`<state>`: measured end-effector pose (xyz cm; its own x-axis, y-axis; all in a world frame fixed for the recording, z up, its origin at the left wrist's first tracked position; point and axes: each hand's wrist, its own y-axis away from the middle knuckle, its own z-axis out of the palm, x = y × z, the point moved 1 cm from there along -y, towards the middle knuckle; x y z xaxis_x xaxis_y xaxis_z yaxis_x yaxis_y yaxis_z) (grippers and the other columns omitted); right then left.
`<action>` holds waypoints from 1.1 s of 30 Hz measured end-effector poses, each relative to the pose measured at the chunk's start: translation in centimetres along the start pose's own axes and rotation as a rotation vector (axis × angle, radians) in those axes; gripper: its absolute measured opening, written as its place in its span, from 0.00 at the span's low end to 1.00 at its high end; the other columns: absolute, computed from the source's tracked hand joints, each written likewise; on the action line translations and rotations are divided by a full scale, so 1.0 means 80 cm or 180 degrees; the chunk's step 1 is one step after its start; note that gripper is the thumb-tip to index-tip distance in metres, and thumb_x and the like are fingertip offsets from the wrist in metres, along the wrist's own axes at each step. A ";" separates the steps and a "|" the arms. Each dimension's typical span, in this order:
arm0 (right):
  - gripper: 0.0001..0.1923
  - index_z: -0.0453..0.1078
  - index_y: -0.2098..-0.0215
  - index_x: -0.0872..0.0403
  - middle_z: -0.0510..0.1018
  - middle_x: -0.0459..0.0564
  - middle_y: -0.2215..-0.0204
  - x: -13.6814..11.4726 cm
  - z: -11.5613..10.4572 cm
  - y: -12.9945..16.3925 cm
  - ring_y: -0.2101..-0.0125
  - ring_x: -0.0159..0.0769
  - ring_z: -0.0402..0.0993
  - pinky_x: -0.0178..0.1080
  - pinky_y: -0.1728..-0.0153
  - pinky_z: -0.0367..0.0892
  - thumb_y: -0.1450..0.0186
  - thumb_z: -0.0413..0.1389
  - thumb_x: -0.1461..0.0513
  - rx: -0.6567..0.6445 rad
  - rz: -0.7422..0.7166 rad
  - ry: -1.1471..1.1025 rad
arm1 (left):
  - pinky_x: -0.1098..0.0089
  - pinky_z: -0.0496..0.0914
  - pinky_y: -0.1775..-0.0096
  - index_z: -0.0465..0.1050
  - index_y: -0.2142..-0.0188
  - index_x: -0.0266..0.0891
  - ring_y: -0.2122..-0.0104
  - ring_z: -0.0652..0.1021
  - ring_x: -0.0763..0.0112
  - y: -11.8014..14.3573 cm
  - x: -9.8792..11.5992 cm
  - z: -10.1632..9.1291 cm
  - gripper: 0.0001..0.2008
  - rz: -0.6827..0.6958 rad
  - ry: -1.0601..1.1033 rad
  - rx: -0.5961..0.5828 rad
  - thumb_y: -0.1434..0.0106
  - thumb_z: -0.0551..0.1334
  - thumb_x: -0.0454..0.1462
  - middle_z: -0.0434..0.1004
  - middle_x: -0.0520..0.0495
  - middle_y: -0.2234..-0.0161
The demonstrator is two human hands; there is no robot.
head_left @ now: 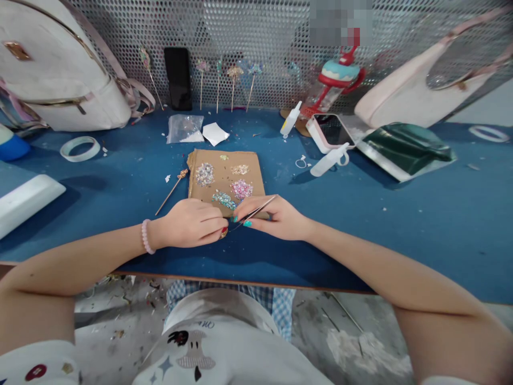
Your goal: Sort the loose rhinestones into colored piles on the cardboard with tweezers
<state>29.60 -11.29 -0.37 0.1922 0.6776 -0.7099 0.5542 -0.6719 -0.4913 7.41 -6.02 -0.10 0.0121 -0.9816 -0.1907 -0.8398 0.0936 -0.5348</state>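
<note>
A flat brown card [226, 182] lies on the blue felt table [401, 214], strewn with small heaps of glittery sequins [241, 189]. At the card's 6 o'clock edge both hands meet. The left hand [190, 223] is curled, fingertips pinched on a tiny gold piece [223, 232]. The right hand [276, 218], teal-nailed, grips thin steel tweezers [256, 211], tips touching that piece. A slim gold hairpin [172, 191] lies at the card's 9 o'clock; a white squeeze bottle [328, 160] at 2 o'clock
</note>
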 end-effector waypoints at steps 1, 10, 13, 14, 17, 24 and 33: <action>0.08 0.73 0.61 0.53 0.81 0.51 0.64 -0.001 -0.001 0.000 0.61 0.33 0.78 0.39 0.58 0.73 0.30 0.53 0.59 0.0001 0.0073 -0.0051 | 0.72 0.65 0.74 0.71 0.66 0.39 0.76 0.75 0.76 0.000 0.000 0.000 0.12 0.0017 0.0004 -0.0023 0.28 0.52 0.36 0.78 0.53 0.73; 0.10 0.70 0.56 0.51 0.77 0.45 0.70 0.032 -0.038 0.005 0.70 0.34 0.73 0.39 0.65 0.69 0.31 0.48 0.62 0.0770 0.0990 0.0907 | 0.70 0.62 0.75 0.72 0.69 0.38 0.78 0.72 0.75 0.000 0.001 0.001 0.15 0.0067 0.0038 -0.0266 0.28 0.51 0.35 0.74 0.53 0.76; 0.11 0.72 0.57 0.51 0.79 0.50 0.67 0.060 -0.061 0.010 0.66 0.40 0.74 0.43 0.63 0.67 0.32 0.48 0.62 0.0797 0.1139 0.1761 | 0.71 0.62 0.74 0.72 0.69 0.38 0.76 0.73 0.74 0.001 0.001 0.002 0.16 0.0116 0.0125 -0.0332 0.28 0.51 0.36 0.75 0.51 0.75; 0.12 0.73 0.57 0.52 0.79 0.52 0.66 0.069 -0.068 0.012 0.65 0.42 0.74 0.44 0.62 0.67 0.32 0.48 0.62 0.0696 0.1147 0.2063 | 0.71 0.63 0.73 0.72 0.69 0.38 0.75 0.74 0.74 0.001 0.001 0.002 0.15 0.0131 0.0157 -0.0343 0.28 0.51 0.36 0.76 0.51 0.74; 0.15 0.74 0.55 0.53 0.80 0.55 0.67 0.090 -0.081 0.019 0.63 0.46 0.73 0.48 0.60 0.66 0.31 0.45 0.63 0.0301 0.1041 0.2833 | 0.71 0.65 0.70 0.73 0.66 0.38 0.71 0.75 0.72 0.002 0.001 0.004 0.14 0.0138 0.0292 -0.0389 0.28 0.51 0.36 0.79 0.49 0.70; 0.16 0.73 0.56 0.54 0.81 0.57 0.65 0.102 -0.087 0.025 0.62 0.46 0.72 0.46 0.62 0.62 0.29 0.44 0.62 -0.0013 0.1057 0.3515 | 0.69 0.68 0.65 0.75 0.61 0.37 0.65 0.78 0.70 0.003 0.001 0.009 0.12 0.0131 0.0424 -0.0462 0.28 0.52 0.35 0.81 0.46 0.64; 0.14 0.73 0.65 0.52 0.80 0.54 0.68 0.108 -0.088 0.024 0.63 0.44 0.72 0.44 0.63 0.62 0.29 0.46 0.60 -0.0246 0.0974 0.3379 | 0.69 0.67 0.65 0.75 0.61 0.36 0.64 0.78 0.69 0.003 0.002 0.013 0.12 0.0163 0.0464 -0.0417 0.29 0.52 0.34 0.81 0.46 0.64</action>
<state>38.05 -4.64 -3.90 0.9060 0.4229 0.0158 0.4065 -0.8594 -0.3100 7.78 -5.98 -1.07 -0.1031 -0.9907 -0.0884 -0.9008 0.1307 -0.4141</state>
